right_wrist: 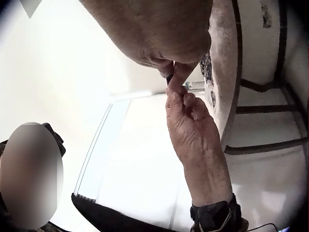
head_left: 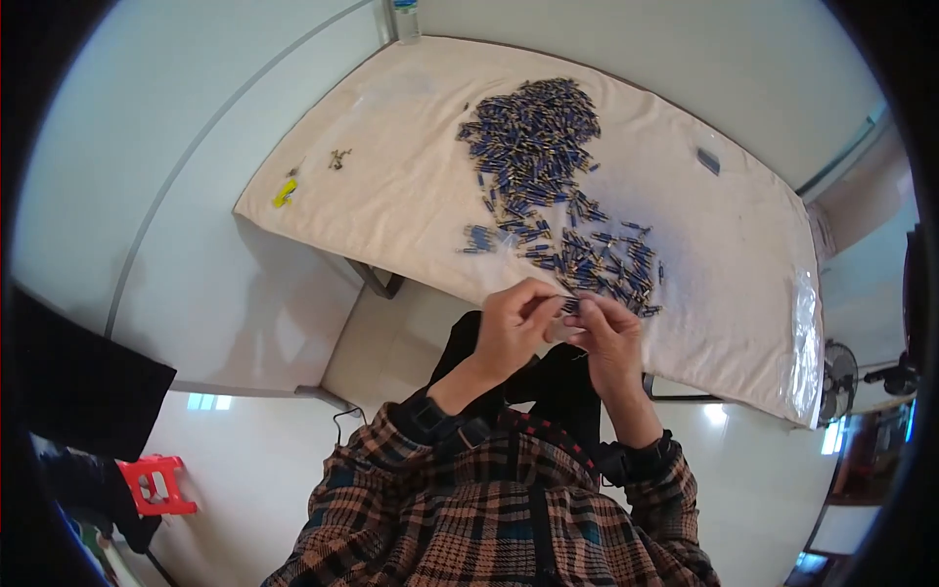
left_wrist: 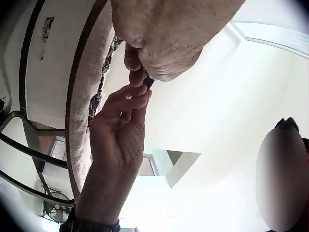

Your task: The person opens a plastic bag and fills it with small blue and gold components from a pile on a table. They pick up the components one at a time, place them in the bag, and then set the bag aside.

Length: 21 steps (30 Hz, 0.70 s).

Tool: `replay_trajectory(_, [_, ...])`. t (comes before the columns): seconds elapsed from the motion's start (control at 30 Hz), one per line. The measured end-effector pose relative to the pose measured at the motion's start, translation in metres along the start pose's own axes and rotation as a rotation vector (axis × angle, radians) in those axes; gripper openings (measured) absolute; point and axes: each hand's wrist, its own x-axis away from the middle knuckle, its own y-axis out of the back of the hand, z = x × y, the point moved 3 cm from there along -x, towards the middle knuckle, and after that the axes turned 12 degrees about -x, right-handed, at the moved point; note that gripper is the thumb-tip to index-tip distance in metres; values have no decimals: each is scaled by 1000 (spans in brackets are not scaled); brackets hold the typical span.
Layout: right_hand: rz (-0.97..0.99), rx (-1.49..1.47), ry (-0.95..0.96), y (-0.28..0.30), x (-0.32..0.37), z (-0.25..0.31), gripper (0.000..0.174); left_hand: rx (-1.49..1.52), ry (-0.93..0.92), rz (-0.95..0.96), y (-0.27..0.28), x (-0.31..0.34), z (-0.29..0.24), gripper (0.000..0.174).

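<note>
Above the table's near edge, my left hand [head_left: 511,331] and right hand [head_left: 616,344] meet at their fingertips. Between them they pinch a small dark cylindrical piece [left_wrist: 150,82], mostly hidden by the fingers. Its dark side [right_wrist: 169,79] shows in the right wrist view, between the thumbs and fingers of both hands. Just beyond the hands lies a loose spread of small blue pieces with gold-coloured ends [head_left: 597,264], which look like metal connectors. Farther back they heap into a dense pile [head_left: 533,127].
A cream cloth [head_left: 411,147] covers the table. On its left are a yellow object [head_left: 285,193] and a few small metallic bits [head_left: 339,158]. A dark flat item [head_left: 708,160] lies at right. A clear bottle [head_left: 406,22] stands at the far corner; a red stool [head_left: 158,485] is on the floor.
</note>
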Motion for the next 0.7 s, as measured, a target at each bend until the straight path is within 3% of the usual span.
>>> replay_trajectory(0.07, [14,-5,9,-8,1,-8,15,35,25,-33,11,10,-4,7])
replay_trajectory(0.13, [82,4,7,-14,3,-14,14,106,172,-63,23,18,-4,8])
replay_trajectory(0.4, [173,48,-20,-20,1,-11,13,135,298,83,42,20,-3,21])
replay_trajectory(0.57, [159,24,-34,-11,-7,-10,10,4,251,26,61,11,-5,23])
replay_trajectory(0.7, [124,29,-40,-9,-13,-10,9,-186,97,-129,83,-3,1,19])
